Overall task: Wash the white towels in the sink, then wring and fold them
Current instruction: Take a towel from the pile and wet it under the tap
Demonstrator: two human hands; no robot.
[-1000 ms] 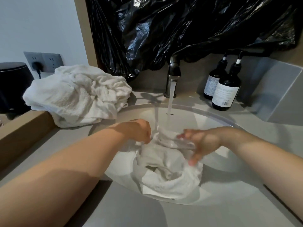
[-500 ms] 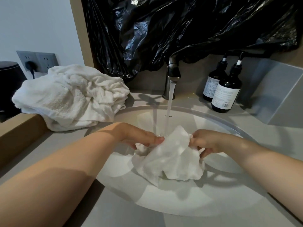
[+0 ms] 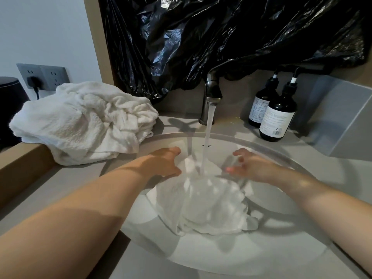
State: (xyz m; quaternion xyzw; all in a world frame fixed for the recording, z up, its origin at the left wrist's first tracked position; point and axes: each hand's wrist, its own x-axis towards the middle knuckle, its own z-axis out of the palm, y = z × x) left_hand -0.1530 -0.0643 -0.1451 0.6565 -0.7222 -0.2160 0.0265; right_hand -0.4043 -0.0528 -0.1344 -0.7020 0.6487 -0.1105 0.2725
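White towel: one, soaked and bunched, lying in the basin of the sink, between the two hands and a little nearer than them. Its far edge is directly under the running water.

Left hand: fingers and thumb spread in an open curve at the towel's far left edge. The lower fingers appear to touch the cloth, with no visible grip.

Right hand: fingers spread apart at the far right edge, motion-blurred. The hands stand apart, one on each side of the stream.

Tap: straight beyond the gap between the hands.

Spare towels: crumpled white heap on the counter, beyond and outward of the left hand.

Pump bottles: two, dark, beyond the right hand.

Black plastic sheet: hung on the wall above the tap.

Step in hand, as judged: rinsing. To do it well, both hands should gather the cloth from its edges, turn fresh parts under the stream and knead until it is wet through. The towel should stay low in the basin so splash stays off the heap.

Not legible: whether the right fingertips touch the towel; the drain, which the towel covers; the bottle labels; the number of towels in the heap; a dark round object far outward of the left hand, cut off by the frame.
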